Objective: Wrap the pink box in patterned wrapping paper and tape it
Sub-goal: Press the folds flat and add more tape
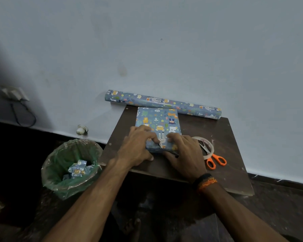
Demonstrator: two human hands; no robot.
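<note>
The box, already covered in blue animal-patterned wrapping paper, is lying flat on the dark worktop, its near end sitting between the two hands. The left hand is gripping the near left corner, fingers curling over the top face and thumb lying along the worktop by the near edge. The right hand is holding the near right corner, fingers bending onto the top face; what its thumb is doing cannot be seen. Both are pressing the paper down at that near end.

The far end of the box is lying just short of the roll of wrapping paper, which is resting along the back of the worktop against the wall. Just right of the right hand, a tape roll is lying on top of orange-handled scissors. Bare worktop is showing to the right of these and to the left of the box. Below the worktop's left edge, a lined bin is holding paper scraps.

Both forearms are reaching forward and converging on the box, a dark and orange band circling the right wrist.
</note>
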